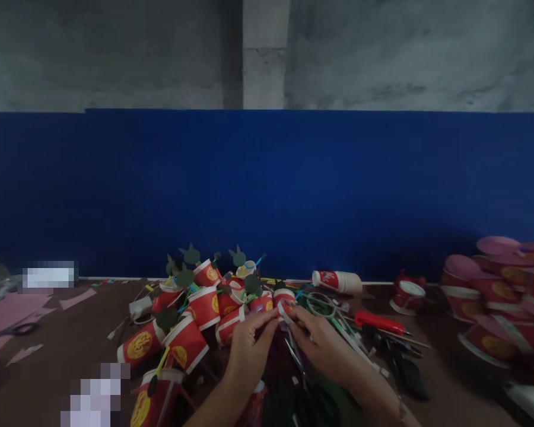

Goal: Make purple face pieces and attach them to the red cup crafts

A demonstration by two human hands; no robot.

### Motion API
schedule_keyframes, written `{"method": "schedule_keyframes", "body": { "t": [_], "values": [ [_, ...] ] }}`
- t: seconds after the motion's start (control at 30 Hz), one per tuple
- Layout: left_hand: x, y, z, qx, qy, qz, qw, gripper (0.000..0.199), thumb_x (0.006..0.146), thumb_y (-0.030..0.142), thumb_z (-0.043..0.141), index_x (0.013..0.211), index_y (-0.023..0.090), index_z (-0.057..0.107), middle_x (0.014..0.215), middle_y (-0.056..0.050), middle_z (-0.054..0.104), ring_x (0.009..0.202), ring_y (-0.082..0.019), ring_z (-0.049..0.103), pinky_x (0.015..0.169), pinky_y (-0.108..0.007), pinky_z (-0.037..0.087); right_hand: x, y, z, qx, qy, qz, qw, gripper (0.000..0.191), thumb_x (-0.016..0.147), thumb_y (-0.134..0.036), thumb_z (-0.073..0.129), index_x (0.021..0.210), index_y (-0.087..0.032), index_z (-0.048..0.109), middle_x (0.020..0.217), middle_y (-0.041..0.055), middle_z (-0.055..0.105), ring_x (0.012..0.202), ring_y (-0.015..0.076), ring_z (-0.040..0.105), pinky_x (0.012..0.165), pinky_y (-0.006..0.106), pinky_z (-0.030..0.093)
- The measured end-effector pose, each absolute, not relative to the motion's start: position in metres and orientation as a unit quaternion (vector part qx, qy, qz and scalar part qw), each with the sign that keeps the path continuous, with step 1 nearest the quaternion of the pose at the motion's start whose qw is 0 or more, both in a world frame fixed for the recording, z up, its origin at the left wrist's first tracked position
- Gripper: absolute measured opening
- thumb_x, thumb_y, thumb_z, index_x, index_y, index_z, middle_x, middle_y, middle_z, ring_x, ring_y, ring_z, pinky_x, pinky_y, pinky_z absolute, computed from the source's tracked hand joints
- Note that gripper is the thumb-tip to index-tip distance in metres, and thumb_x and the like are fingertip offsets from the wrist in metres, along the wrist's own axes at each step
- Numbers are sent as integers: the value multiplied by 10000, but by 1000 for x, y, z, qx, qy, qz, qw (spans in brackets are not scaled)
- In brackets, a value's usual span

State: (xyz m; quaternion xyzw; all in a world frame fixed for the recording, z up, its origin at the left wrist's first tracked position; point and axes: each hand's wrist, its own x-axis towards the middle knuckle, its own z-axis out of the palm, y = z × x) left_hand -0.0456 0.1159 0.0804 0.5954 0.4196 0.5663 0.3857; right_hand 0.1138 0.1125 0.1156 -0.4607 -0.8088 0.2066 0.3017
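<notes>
My left hand [252,342] and my right hand [321,343] meet at the middle of the table. Their fingertips pinch a small red and white piece [285,309] between them; its kind is partly hidden by the fingers. Just behind it stands a red paper cup [285,295] with a white rim. Below the hands lies a pair of scissors [303,376], blades pointing away from me. Left of my left hand is a heap of red paper cups [203,306] with yellow emblems, coloured straws and dark rabbit-shaped cutouts [190,255].
A nested stack of paper cups [338,282] lies at the back. To the right are a red-handled tool [380,322], a black tool [404,367] and pink-topped cups [501,296]. Pink paper [9,311] and other scissors [22,330] lie left. A blue panel [267,190] rises behind.
</notes>
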Motion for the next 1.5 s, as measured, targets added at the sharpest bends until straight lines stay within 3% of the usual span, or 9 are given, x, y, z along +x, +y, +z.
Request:
{"method": "schedule_keyframes", "body": {
  "t": [0.37,0.53,0.7,0.83,1.0,1.13,1.3,1.5],
  "values": [
    [-43,114,83,595,413,569,389,171,774,266,591,843,188,726,839,-63,707,799,-206,629,723,-271,475,110,107,111,-454,-819,174,305,207,889,-205,360,905,-193,567,773,37,636,714,177,599,639,270,415],
    [-43,116,83,502,410,557,518,205,703,327,650,784,142,685,726,-50,684,684,-175,605,637,-252,454,110,107,111,-459,-817,162,308,191,876,-182,372,914,-195,559,793,35,629,721,174,594,643,267,412],
    [-43,119,80,400,366,564,622,288,686,380,654,851,149,610,670,-10,638,588,-135,580,613,-251,451,110,107,112,-467,-815,155,307,204,875,-171,366,912,-196,564,770,31,631,696,166,594,628,255,412],
    [-45,119,79,478,417,571,521,192,768,321,555,874,169,604,640,19,579,577,-116,530,553,-210,403,109,106,112,-468,-818,144,302,217,873,-171,366,950,-196,568,809,39,641,731,175,598,648,266,420],
    [-48,114,77,665,453,511,303,233,795,217,515,995,210,635,748,-19,623,650,-155,548,617,-251,425,108,106,110,-467,-823,127,296,243,871,-175,365,1001,-196,569,861,50,654,776,187,606,687,286,429],
    [-49,110,76,712,449,505,190,231,793,154,509,947,224,668,808,-41,648,744,-175,580,691,-265,435,108,106,109,-456,-834,119,289,252,876,-168,349,995,-195,570,913,61,654,825,193,604,738,303,432],
    [-48,108,81,698,452,519,199,180,781,136,523,818,223,677,750,-28,640,704,-171,573,649,-246,413,106,104,109,-457,-833,113,291,243,892,-177,344,978,-191,571,887,59,653,820,196,594,731,300,419],
    [-49,107,86,674,449,535,239,139,772,181,563,743,235,688,686,-35,620,619,-177,532,582,-247,361,101,105,109,-470,-817,95,319,218,878,-198,384,828,-192,596,738,25,633,700,171,565,648,263,375]
  ]
}}
